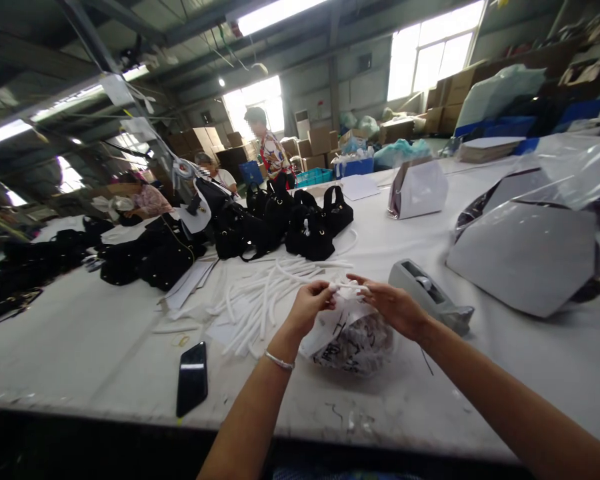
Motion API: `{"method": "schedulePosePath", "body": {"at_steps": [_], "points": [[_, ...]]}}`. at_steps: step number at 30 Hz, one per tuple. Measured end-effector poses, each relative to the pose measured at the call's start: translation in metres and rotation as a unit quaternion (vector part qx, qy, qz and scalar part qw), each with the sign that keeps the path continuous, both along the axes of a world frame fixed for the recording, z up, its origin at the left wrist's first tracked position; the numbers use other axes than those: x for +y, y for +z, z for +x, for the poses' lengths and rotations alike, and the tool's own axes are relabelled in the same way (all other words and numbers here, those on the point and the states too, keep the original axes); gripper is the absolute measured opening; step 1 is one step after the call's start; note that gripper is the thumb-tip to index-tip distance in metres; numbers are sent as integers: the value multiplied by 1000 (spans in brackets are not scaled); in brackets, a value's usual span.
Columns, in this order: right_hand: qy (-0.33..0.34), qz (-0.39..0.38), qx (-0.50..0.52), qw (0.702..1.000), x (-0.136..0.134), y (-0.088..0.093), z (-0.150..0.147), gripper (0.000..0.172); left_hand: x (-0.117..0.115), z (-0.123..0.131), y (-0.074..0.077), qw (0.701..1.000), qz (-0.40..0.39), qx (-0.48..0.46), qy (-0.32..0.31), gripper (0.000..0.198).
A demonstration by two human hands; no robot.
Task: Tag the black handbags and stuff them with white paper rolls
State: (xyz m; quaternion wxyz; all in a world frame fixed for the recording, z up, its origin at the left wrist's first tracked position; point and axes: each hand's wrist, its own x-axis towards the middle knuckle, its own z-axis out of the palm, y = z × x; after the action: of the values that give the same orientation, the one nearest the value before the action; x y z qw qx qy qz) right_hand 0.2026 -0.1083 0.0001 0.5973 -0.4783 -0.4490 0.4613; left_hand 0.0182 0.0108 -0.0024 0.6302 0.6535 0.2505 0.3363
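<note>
My left hand (316, 301) is closed, its thumb and fingertips pinching white material at the top of a plastic bag (363, 340). From the other side, my right hand (391, 303) grips the same white gathered part with its fingertips, the fingers fairly straight. Between the hands the white part runs roughly level; whether it is only the bag's neck or also a separate strip, I cannot tell. Dark handwriting marks the bag, which bulges with small pale and brownish pieces. A pile of white flexible tubes (267, 297) lies just beyond my left hand.
A tape dispenser (425, 290) stands right of the bag, and a phone (192, 379) lies near the table's front edge. Black handbags (310, 230) crowd the far side. Plastic-wrapped white shapes (527, 250) stand at right. Several people are beyond the table, including one standing person (275, 157).
</note>
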Motion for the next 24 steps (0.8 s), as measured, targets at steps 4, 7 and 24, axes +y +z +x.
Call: {"method": "schedulePosePath", "body": {"at_steps": [4,7,24], "points": [[-47,81,109,990,-17,-3,13,44,8,-24,15,994,-16,-82,71,52],[-111,88,-17,990,-26,-6,14,36,7,-27,17,995,-12,-74,66,39],[-122,138,-548,816,-3,-27,4,34,23,-24,21,938,293,167,-75,49]]}}
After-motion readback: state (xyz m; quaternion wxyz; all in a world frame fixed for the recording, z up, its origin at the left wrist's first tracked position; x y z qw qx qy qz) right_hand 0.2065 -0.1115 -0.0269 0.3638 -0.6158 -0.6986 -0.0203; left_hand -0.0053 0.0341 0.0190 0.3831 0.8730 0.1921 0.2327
